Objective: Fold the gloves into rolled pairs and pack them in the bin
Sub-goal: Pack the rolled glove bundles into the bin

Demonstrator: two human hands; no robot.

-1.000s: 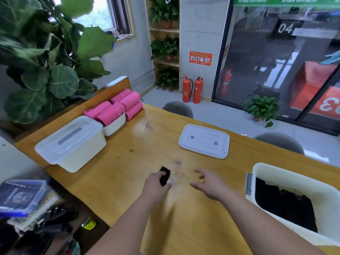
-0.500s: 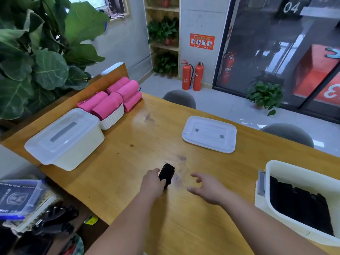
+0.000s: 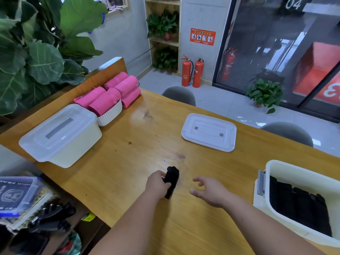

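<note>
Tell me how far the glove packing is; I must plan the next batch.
Done: black bundles lie packed in the open bin. In hand: the left hand grips one black roll; the right hand hovers open. Remaining: that roll must go into the bin; no loose gloves show.

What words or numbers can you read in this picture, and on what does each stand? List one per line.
"04": white, on the dark sign behind the glass.
"3", mirrored: on the red panel.
Red notice: too small.
Extinguisher label: too small.
Blue-lidded box: blurred.
</note>
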